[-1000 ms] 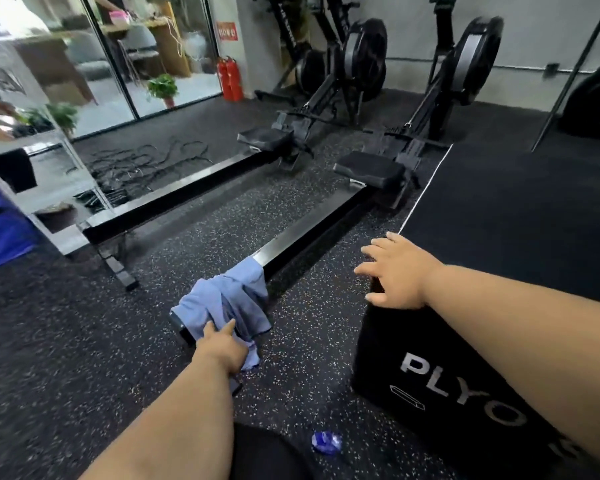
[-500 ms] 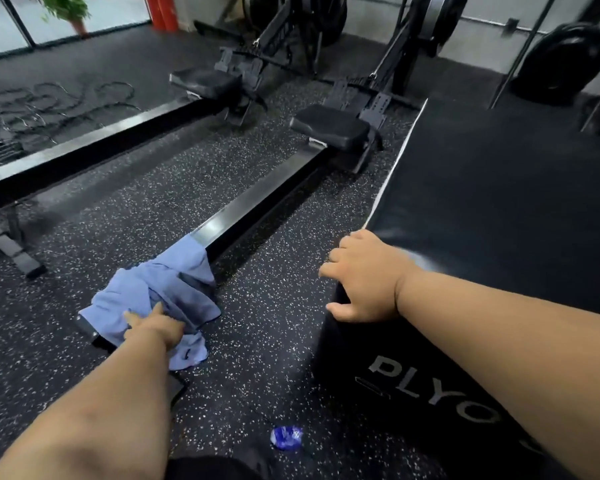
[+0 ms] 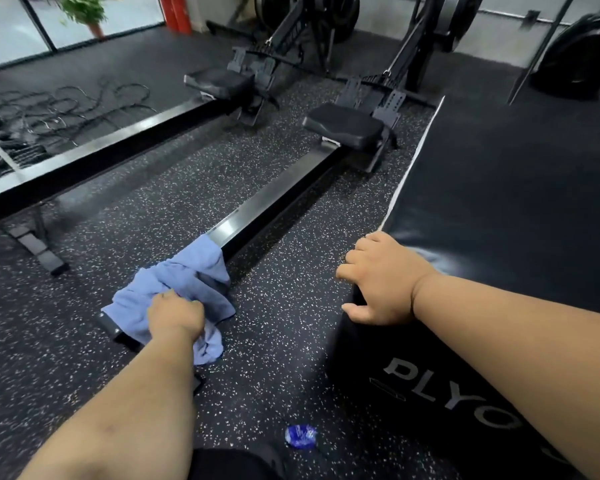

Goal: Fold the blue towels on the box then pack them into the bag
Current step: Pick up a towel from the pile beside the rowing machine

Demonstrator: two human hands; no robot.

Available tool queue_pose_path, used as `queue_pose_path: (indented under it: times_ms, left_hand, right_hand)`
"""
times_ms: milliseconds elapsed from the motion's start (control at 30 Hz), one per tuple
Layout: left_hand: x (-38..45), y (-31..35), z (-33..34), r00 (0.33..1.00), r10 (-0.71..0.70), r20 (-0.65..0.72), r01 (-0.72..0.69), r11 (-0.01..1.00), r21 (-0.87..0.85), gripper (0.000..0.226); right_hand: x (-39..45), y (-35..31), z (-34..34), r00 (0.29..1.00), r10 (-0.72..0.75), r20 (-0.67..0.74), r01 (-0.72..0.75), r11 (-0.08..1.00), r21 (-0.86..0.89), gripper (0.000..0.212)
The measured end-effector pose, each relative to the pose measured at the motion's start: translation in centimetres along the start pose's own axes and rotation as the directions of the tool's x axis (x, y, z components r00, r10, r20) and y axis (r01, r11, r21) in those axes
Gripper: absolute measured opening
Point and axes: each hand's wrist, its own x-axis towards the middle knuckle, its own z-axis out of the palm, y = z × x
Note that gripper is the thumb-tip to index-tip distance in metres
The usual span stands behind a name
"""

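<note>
A crumpled blue towel point(image 3: 184, 282) is draped over the near end of a rowing machine's black rail point(image 3: 274, 206). My left hand point(image 3: 175, 315) grips a bunch of this towel, fingers curled into the cloth. The black plyo box point(image 3: 506, 209) stands to the right, its top bare. My right hand point(image 3: 378, 277) rests on the box's near left corner, fingers bent over the edge and thumb against the side. No bag is in view.
A second rowing machine point(image 3: 118, 147) lies parallel on the left. Black ropes point(image 3: 49, 112) are spread on the speckled rubber floor. A small blue wrapper point(image 3: 300, 436) lies on the floor near me. A glass wall, a plant and red extinguishers stand at the back.
The view tilted down and closer. My left hand went from resting on the towel to closing its fingers round the cloth. My right hand stayed on the box corner.
</note>
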Motion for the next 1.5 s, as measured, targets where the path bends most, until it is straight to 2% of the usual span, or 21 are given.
queue_pose_path:
  times_ms: [100,167,233,300,333,367,400,467,500,533,600,733,867,967,1067,1167,1200,1300,1400,1433,1500]
  left_hand:
    - [-4.5,1.9,-4.5,1.000,0.019,-0.006,-0.020,0.934,-0.356,0.020]
    - [-7.5,2.3,-7.7,0.998,0.057,-0.030,-0.064,0.856,-0.513,0.034]
    - [-11.8,3.2,-11.0,0.997,0.050,-0.053,-0.072,0.721,-0.689,0.035]
    - [-16.3,3.4,-14.0,0.997,0.064,-0.043,-0.071,0.521,-0.851,0.028]
    - [-18.3,3.3,-15.2,0.996,0.083,-0.033,-0.066,0.424,-0.903,0.023]
    - [-20.0,3.2,-16.1,0.989,0.142,-0.033,-0.085,0.373,-0.924,0.017]
    - [-21.2,3.0,-16.8,0.979,0.204,-0.031,-0.103,0.350,-0.931,0.022]
    - [-23.2,2.5,-18.4,0.962,0.261,-0.079,-0.160,0.304,-0.939,0.058]
    - [-24.9,2.8,-19.4,0.954,0.287,-0.083,-0.157,0.247,-0.956,0.058]
    - [-26.2,3.2,-20.0,0.947,0.309,-0.086,-0.154,0.201,-0.967,0.050]
    - [-29.2,4.2,-20.8,0.920,0.382,-0.082,-0.171,0.206,-0.963,0.044]
    - [-34.3,5.9,-22.5,0.859,0.506,-0.081,-0.212,0.206,-0.955,0.054]
    - [-39.1,7.9,-22.9,0.781,0.624,-0.026,-0.190,0.198,-0.962,0.054]
    - [-42.7,9.5,-22.6,0.727,0.686,-0.016,-0.185,0.174,-0.967,0.053]
    - [-46.5,11.4,-21.9,0.679,0.733,-0.038,-0.242,0.175,-0.954,0.035]
    - [-49.1,13.2,-21.0,0.664,0.747,-0.044,-0.309,0.220,-0.925,0.024]
    - [-50.0,13.7,-20.7,0.653,0.756,-0.039,-0.330,0.238,-0.914,0.022]
    - [-51.9,15.1,-19.6,0.602,0.797,-0.039,-0.402,0.261,-0.877,0.029]
    - [-53.5,15.8,-18.7,0.582,0.812,-0.047,-0.460,0.281,-0.842,0.041]
    - [-53.9,15.9,-18.6,0.576,0.816,-0.043,-0.471,0.289,-0.833,0.044]
    - [-54.3,15.8,-18.5,0.578,0.815,-0.038,-0.476,0.299,-0.827,0.048]
  right_hand:
    - [-0.4,-0.1,-0.4,1.000,0.011,-0.009,-0.010,1.000,0.002,0.067]
    - [-0.7,-0.3,-0.6,0.999,0.015,-0.029,-0.014,1.000,0.012,0.068]
    - [-1.3,-0.3,-0.9,0.999,0.017,-0.050,-0.015,0.999,0.037,0.070]
    - [-1.9,-0.4,-1.3,0.997,0.033,-0.073,-0.028,0.997,0.074,0.073]
    - [-2.4,-0.5,-1.3,0.995,0.051,-0.082,-0.043,0.994,0.100,0.075]
    - [-2.9,-0.8,-1.3,0.993,0.075,-0.087,-0.063,0.989,0.133,0.079]
    - [-3.6,-1.2,-1.4,0.990,0.107,-0.094,-0.090,0.982,0.167,0.082]
    - [-5.3,-2.9,-1.7,0.977,0.183,-0.111,-0.149,0.954,0.262,0.085]
    - [-6.3,-4.0,-2.1,0.968,0.223,-0.116,-0.174,0.928,0.329,0.084]
    - [-7.4,-5.2,-2.8,0.960,0.253,-0.124,-0.185,0.898,0.399,0.084]
    - [-9.7,-7.6,-4.6,0.950,0.274,-0.151,-0.164,0.846,0.508,0.083]
    - [-14.2,-10.5,-7.8,0.918,0.311,-0.247,-0.082,0.758,0.648,0.080]
    - [-19.2,-10.1,-10.1,0.856,0.480,-0.192,-0.100,0.517,0.850,0.074]
    - [-23.2,-9.1,-11.3,0.858,0.498,-0.121,-0.076,0.358,0.931,0.071]
    - [-27.1,-8.5,-12.0,0.876,0.470,-0.106,-0.054,0.315,0.948,0.062]
    - [-30.1,-8.4,-12.3,0.847,0.515,-0.128,-0.013,0.261,0.965,0.050]
    - [-31.0,-8.4,-12.4,0.836,0.538,-0.108,-0.009,0.210,0.978,0.050]
    - [-33.2,-8.8,-11.6,0.794,0.607,-0.034,-0.018,0.079,0.997,0.058]
    - [-34.7,-9.1,-10.3,0.743,0.669,0.022,-0.087,0.064,0.994,0.063]
    - [-35.0,-9.3,-10.0,0.730,0.683,0.032,-0.105,0.065,0.992,0.058]
    - [-35.4,-9.7,-9.4,0.703,0.710,0.025,-0.114,0.078,0.990,0.026]
